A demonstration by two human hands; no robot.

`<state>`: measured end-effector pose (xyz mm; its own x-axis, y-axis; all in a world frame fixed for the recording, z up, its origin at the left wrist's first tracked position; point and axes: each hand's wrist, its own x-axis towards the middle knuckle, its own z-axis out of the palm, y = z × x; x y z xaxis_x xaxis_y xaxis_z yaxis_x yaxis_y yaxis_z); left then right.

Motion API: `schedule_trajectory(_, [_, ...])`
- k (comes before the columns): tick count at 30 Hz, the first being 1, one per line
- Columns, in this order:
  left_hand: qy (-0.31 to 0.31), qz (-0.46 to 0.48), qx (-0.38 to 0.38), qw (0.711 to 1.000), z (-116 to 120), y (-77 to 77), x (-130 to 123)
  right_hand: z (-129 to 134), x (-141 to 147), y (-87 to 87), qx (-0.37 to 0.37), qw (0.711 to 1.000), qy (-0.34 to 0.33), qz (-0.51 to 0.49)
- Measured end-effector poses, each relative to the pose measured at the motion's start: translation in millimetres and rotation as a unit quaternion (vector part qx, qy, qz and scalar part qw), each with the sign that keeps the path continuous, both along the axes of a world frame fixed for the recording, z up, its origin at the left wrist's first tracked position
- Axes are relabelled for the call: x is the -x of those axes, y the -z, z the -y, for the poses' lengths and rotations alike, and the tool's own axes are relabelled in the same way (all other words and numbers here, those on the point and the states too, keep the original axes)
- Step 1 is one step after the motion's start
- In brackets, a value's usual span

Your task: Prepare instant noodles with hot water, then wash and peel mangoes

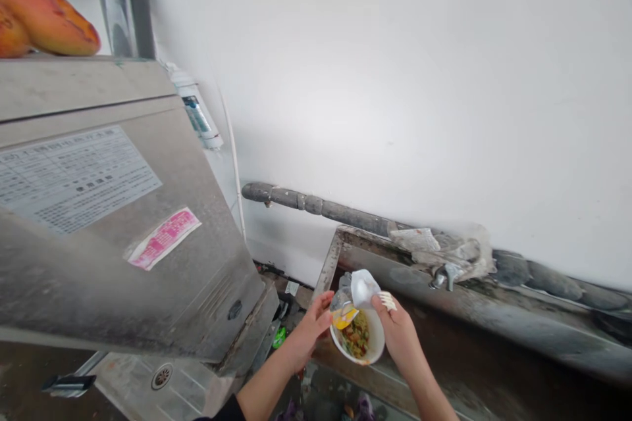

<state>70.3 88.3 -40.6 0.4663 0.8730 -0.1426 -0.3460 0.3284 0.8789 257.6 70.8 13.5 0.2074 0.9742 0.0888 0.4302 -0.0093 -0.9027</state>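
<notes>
A white bowl (376, 343) of food, apparently instant noodles (356, 337), is held over the near left end of a metal trough. My left hand (313, 332) is closed around its left side, fingers by a clear and yellow plastic packet or cup (344, 314) at the rim. On the right, my right hand (399, 335) is closed at the rim, its thumb against a bent white lid-like piece (364, 288). White tines of what looks like a plastic fork (388, 301) show by that thumb. The fingers under the bowl are hidden.
The trough (340, 247) runs along the white wall, below a wrapped pipe (345, 214) and a tap (447, 275). A large metal cabinet (197, 276) stands left, with mangoes (54, 20) on top. A drain tray (185, 385) lies below.
</notes>
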Motion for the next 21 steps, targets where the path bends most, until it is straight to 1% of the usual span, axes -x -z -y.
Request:
schedule_trajectory(4, [0.075,0.038,0.046,0.995,-3.1,-3.9,-22.5,-1.0,-22.9,-12.0,-0.012,0.999,-0.029,0.038])
schedule_trajectory(6, [0.098,0.043,0.063,0.992,-4.0,-3.9,-36.3,-0.5,-35.8,-14.7,-0.019,0.997,-0.032,0.060])
schedule_trajectory(8, [0.110,0.033,0.081,0.990,-4.2,-3.2,-51.3,0.0,-49.2,-14.1,-0.030,0.995,-0.037,0.086])
schedule_trajectory(11, [0.119,0.012,0.114,0.986,-3.1,-1.0,-75.4,-0.3,-69.1,-7.3,-0.025,0.992,-0.040,0.117])
schedule_trajectory(14, [0.117,-0.016,0.146,0.982,-2.1,3.7,-100.9,-2.0,-89.3,4.1,-0.007,0.992,-0.018,0.126])
schedule_trajectory(16, [0.116,-0.033,0.169,0.978,-3.4,8.6,-117.8,-3.3,-104.4,11.4,-0.008,0.992,-0.002,0.122])
schedule_trajectory(18, [0.108,-0.044,0.194,0.974,-7.2,15.2,-134.0,-4.5,-121.8,16.6,-0.024,0.992,0.031,0.121])
schedule_trajectory(21, [0.071,-0.055,0.219,0.972,-16.9,27.4,-156.0,-7.0,-150.8,20.0,-0.067,0.985,0.099,0.127])
